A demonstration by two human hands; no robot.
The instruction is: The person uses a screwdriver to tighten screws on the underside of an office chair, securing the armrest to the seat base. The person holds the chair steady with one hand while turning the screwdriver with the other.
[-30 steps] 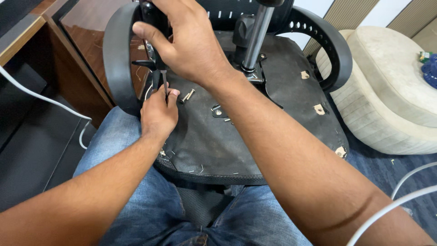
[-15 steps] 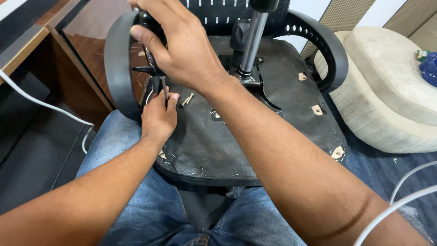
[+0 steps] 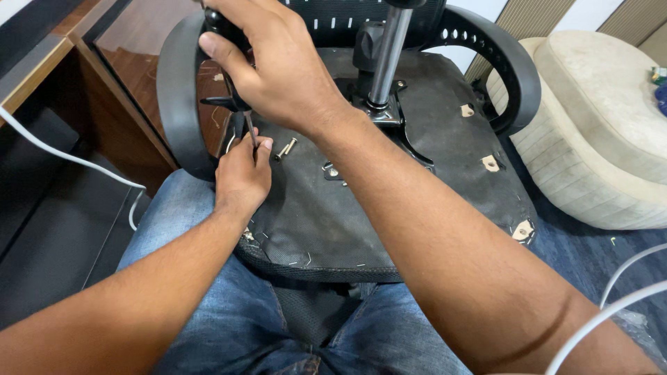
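Hardly anything has shifted since half a second ago: your right hand (image 3: 278, 73) still clamps the screwdriver (image 3: 240, 104) and your left hand (image 3: 242, 173) still steadies its tip.

You hold the screwdriver's dark handle in a closed right fist, its thin shaft pointing down to the underside of the overturned office chair seat (image 3: 333, 208), which rests across your lap. Your left fingers are pinched shut around the lower shaft, just beside the black armrest (image 3: 174, 97). Two loose screws (image 3: 285, 148) lie on the seat's black fabric right next to your left hand. The metal gas-lift column (image 3: 385, 59) stands upright from the seat's centre, and a cream pouf (image 3: 597, 139) sits on the floor to the right.
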